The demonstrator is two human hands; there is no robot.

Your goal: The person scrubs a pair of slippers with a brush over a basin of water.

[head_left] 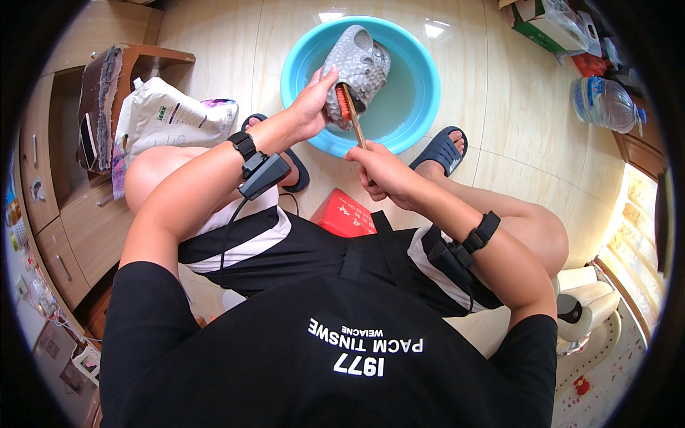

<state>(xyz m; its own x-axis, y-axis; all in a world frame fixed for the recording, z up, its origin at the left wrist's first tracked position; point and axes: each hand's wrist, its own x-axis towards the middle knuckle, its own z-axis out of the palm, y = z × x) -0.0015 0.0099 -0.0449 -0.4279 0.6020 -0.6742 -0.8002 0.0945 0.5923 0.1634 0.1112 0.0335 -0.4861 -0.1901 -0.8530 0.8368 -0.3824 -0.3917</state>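
Observation:
A grey clog (357, 61) with a bumpy, faceted surface is held over the basin by my left hand (314, 107), thumb on its side. My right hand (386, 174) grips the wooden handle of a scrubbing brush (354, 117). The brush's orange-red bristles are at the clog's foot opening, partly inside it; how deep they reach is hidden. Below the clog, cloudy water fills part of a light blue plastic basin (432, 80) on the floor. The fingers of my left hand are partly hidden behind the clog.
Dark slippers (441, 150) on my feet flank the basin's near side. A red box (345, 214) lies between my legs. Left are a white pouch (168, 115) and wooden cabinets (88, 230); right are a large clear bottle (610, 104) and a green-and-white carton (546, 27). A cable hangs from my left wrist device.

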